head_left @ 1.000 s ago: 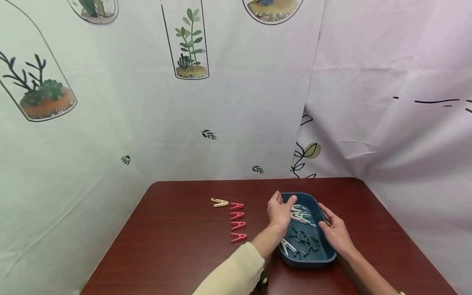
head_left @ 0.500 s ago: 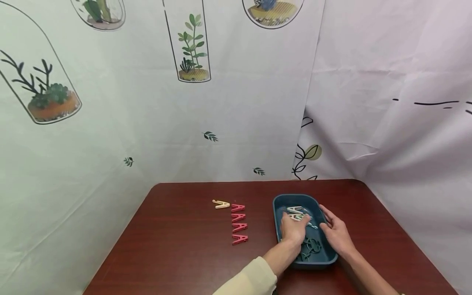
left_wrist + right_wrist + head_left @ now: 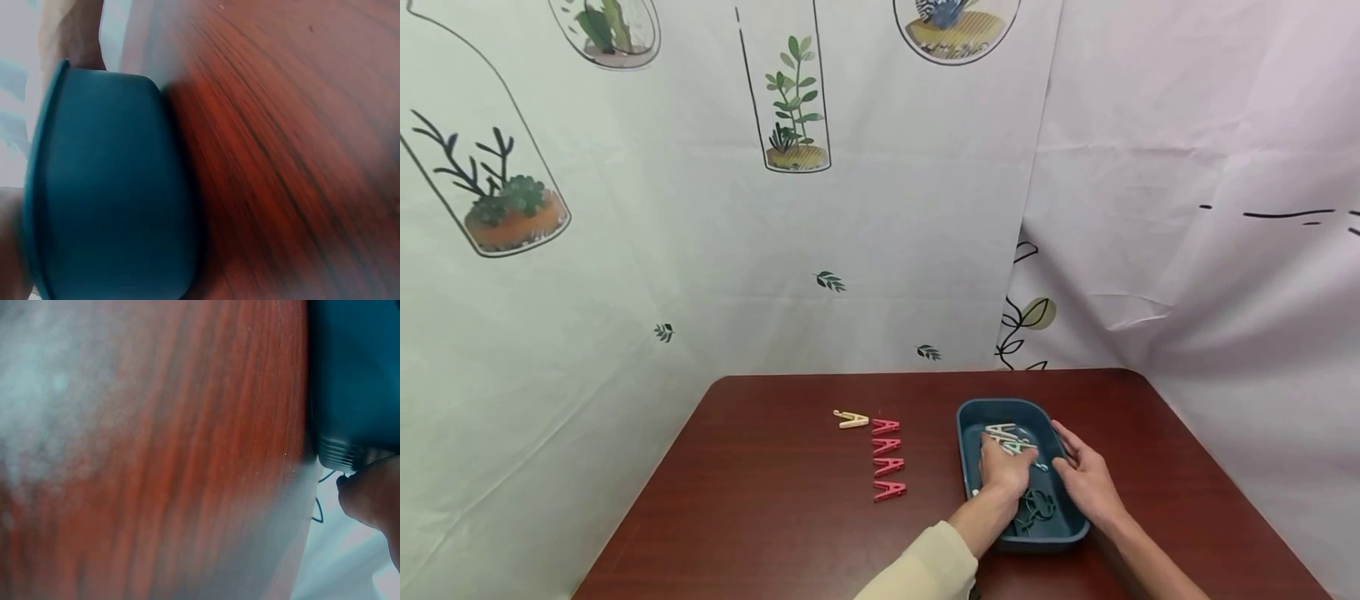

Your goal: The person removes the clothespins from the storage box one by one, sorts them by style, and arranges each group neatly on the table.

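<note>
Swung in over the rim since a second ago, a person's left hand (image 3: 1003, 469) now reaches down inside a blue rectangular tray (image 3: 1067, 527), its cream sleeve (image 3: 928, 562) crossing the near side, while the right hand (image 3: 1088, 483) rests at the tray's right side, thumb and fingers apart. Dark green clips (image 3: 1039, 503) lie at the tray's near end, partly behind the left wrist. Farther in, white clothespins (image 3: 999, 428) and a mint-green one (image 3: 1018, 447) sit at and just beyond the left fingertips, long axes roughly crosswise to the reaching hand, the nearer of the two; whether its fingers pinch one, one cannot tell. Left on the brown table (image 3: 760, 517), four red clothespins (image 3: 888, 465) form a column, a yellow clothespin (image 3: 852, 420) beside the farthest, before a plant-printed cloth (image 3: 887, 233)
</note>
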A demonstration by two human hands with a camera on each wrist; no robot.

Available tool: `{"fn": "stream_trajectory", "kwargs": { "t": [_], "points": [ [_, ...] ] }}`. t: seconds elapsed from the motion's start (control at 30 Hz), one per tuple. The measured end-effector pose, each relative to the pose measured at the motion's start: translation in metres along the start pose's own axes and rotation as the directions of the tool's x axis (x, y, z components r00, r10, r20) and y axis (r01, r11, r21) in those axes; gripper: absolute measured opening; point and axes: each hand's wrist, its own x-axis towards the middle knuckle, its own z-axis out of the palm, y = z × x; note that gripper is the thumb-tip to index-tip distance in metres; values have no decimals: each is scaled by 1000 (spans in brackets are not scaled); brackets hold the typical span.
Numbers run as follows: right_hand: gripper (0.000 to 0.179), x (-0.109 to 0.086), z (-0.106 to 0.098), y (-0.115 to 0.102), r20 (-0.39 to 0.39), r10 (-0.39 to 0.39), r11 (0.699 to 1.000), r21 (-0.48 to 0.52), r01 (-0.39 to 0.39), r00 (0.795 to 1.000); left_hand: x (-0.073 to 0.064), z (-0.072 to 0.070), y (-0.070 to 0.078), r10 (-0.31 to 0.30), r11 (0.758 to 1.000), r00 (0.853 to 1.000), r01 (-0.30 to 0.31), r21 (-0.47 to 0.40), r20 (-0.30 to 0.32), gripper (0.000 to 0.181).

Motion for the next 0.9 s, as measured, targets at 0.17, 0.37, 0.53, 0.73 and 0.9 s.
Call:
{"fn": "stream_trajectory", "kwargs": {
  "t": [0.17,0.37,0.53,0.73,0.9],
  "points": [
    [61,0,0,0,6,4,1000,16,-4,1000,7,4,-7,72,993,997,-70,90,-20,89],
    [61,1,0,1,9,-3,1000,19,3,1000,19,13,-18,156,967,986,-142,214,-54,87],
    [60,1,0,2,0,-9,1000,17,9,1000,24,19,-24,187,949,980,-164,269,-63,88],
    [60,1,1,3,-7,-2,1000,15,3,1000,31,18,-28,230,907,973,-204,368,-26,82],
    [61,1,1,2,-4,-6,1000,22,6,1000,33,11,-26,301,829,953,-275,488,26,71]
  ]
}}
